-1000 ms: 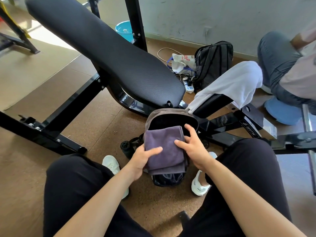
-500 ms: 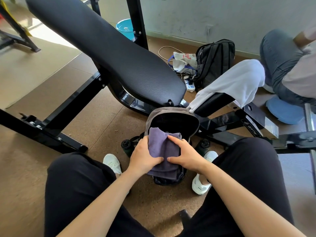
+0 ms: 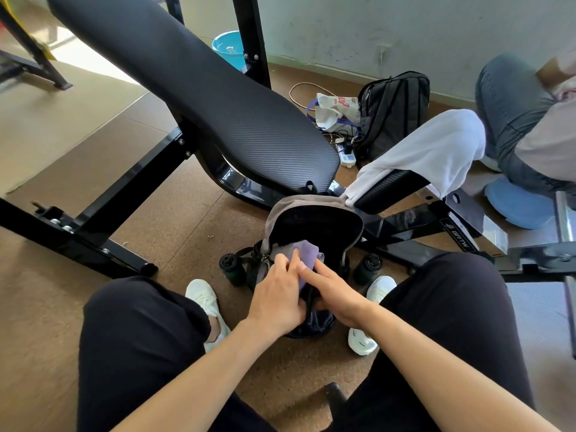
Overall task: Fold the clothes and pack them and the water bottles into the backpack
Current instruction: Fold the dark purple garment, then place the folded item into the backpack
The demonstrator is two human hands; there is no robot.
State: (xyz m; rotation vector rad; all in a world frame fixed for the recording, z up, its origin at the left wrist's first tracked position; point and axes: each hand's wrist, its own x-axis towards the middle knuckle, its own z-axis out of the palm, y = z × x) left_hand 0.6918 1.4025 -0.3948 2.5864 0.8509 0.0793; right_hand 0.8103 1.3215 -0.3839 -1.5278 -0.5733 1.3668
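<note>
Purple folded cloth [image 3: 307, 257] sits half inside the mouth of the grey backpack [image 3: 311, 203], just at 12 o'clock of both hands, long axis running 12 to 6, down into the bag. Left hand [image 3: 276, 296] presses it with fairly straight fingers, nothing pinched. Right hand [image 3: 337, 295] has its index stretched onto the cloth; whether its other fingers hold the bag's front edge, cannot tell. Both hands equally near; next push probably goes toward 12 and down. Two dark water bottles stand outside, one at 9 [image 3: 231, 267], one at 3 [image 3: 369, 265]. White garment [image 3: 436, 151] drapes the bench pad at 1 o'clock, unpacked.
</note>
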